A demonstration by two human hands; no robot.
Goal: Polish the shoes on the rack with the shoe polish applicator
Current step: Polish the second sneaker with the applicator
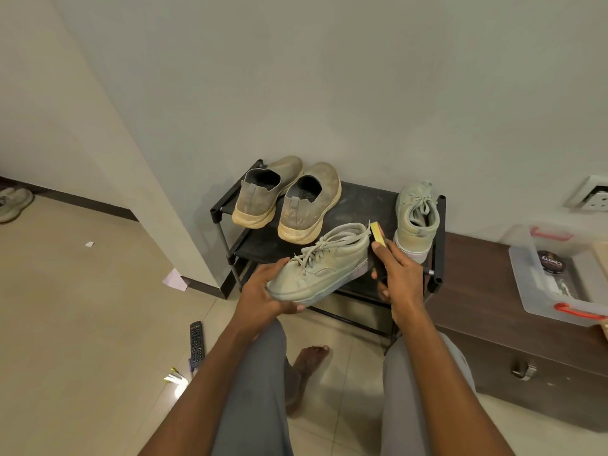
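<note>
While your left hand (263, 292) cups the laced shoe's (320, 263) toe to steady it, your right hand (396, 274) (at its three o'clock) grips the applicator (378, 240), sponge against the heel.

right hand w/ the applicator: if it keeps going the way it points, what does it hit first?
Likely the heel of the held sneaker: the right hand aims the shoe polish applicator up and left, its tip at that heel. Contact can't be confirmed from one view.
</note>
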